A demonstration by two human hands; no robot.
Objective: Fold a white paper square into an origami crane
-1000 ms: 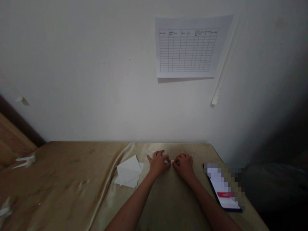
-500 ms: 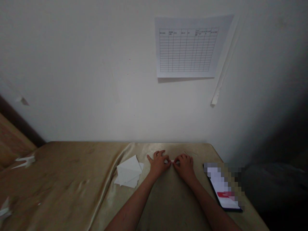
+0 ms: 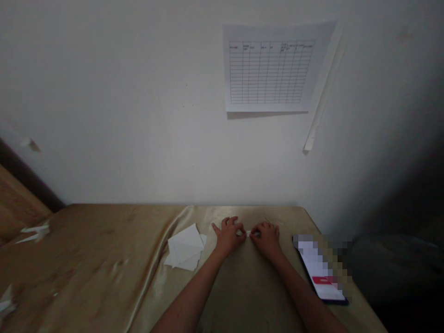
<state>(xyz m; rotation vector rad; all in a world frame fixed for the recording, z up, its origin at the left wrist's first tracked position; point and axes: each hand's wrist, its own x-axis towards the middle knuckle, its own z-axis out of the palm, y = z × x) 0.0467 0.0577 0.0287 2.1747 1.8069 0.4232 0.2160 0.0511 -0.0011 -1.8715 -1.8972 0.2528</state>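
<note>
Between my two hands a small piece of white paper (image 3: 248,234) shows at the cloth-covered tabletop, mostly hidden by fingers. My left hand (image 3: 229,235) pinches its left end with thumb and forefinger, the other fingers spread away. At the right end, my right hand (image 3: 266,237) pinches it the same way, with the remaining fingers curled. Left of my left hand lies a loose stack of white paper sheets (image 3: 185,247), fanned at different angles.
A phone (image 3: 321,273) with a lit screen lies at the table's right edge. Folded white paper pieces (image 3: 38,230) rest at the far left, with another paper shape (image 3: 7,303) nearer. A printed table sheet (image 3: 270,74) hangs on the wall (image 3: 121,115) behind the golden cloth (image 3: 100,259).
My right hand has shifted very slightly to the right, and a little more of the white paper shows between my fingertips. My left hand stays in place.
</note>
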